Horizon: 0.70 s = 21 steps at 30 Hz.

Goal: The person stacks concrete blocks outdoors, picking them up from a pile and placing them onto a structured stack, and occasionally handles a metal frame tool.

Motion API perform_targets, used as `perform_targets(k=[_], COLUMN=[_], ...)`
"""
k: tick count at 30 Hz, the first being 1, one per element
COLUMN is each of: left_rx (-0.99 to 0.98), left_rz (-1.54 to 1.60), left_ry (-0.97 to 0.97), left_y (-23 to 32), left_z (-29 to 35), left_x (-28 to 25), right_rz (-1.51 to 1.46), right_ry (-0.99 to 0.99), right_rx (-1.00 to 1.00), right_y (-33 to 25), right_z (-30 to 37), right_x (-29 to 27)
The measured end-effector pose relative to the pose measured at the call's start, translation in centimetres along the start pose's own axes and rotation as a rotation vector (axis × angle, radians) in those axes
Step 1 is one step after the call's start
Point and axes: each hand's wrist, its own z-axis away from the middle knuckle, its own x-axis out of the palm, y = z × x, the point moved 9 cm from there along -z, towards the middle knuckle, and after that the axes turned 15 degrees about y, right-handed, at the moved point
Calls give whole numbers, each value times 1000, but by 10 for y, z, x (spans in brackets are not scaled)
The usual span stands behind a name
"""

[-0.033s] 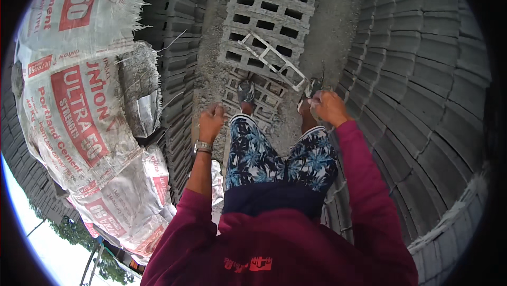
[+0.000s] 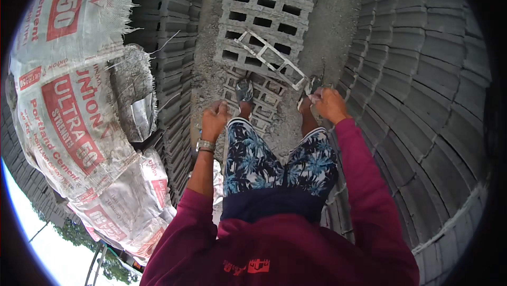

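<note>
My left hand [image 2: 215, 120] hangs in the air left of my left knee, its fingers curled in and no object showing in them. A watch [image 2: 205, 145] is on that wrist. Beyond my right knee, my right hand [image 2: 331, 105] is raised with fingertips drawn together, and nothing shows sticking out of it. A pale ladder-like frame with crossbars [image 2: 263, 50] lies slanted over the near end of a stack of grey hollow concrete blocks [image 2: 259, 9]. One end of the frame is close to my right foot [image 2: 311, 86]. Neither hand touches the frame or the blocks.
Long stacked rows of grey blocks [image 2: 412, 91] rise along my right, and another row [image 2: 179, 64] runs on my left. Torn white-and-red cement bags [image 2: 68, 122] cover the left stack. Gritty ground [image 2: 338, 11] and more blocks underfoot [image 2: 266, 98] lie around my feet.
The blocks, frame and bags have shifted slightly up and left in the picture. My left hand sits a touch farther right; both hands stay curled.
</note>
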Motion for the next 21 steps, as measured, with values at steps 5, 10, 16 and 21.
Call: perform_targets(k=[5,10,16,21], left_rx=[-11,-161,174,495], left_rz=[71,189,-65,-48], left_ry=[-172,-227,-130,36], left_y=[-17,-61,-73,-34], left_z=[-41,-73,-107,-105], left_x=[172,244,254,262], right_rz=[-15,299,255,-50], right_ry=[146,83,167,211], right_rx=[21,-173,-293,-109], right_y=[64,56,58,75], right_z=[-78,-116,-119,-122], right_x=[104,217,235,211])
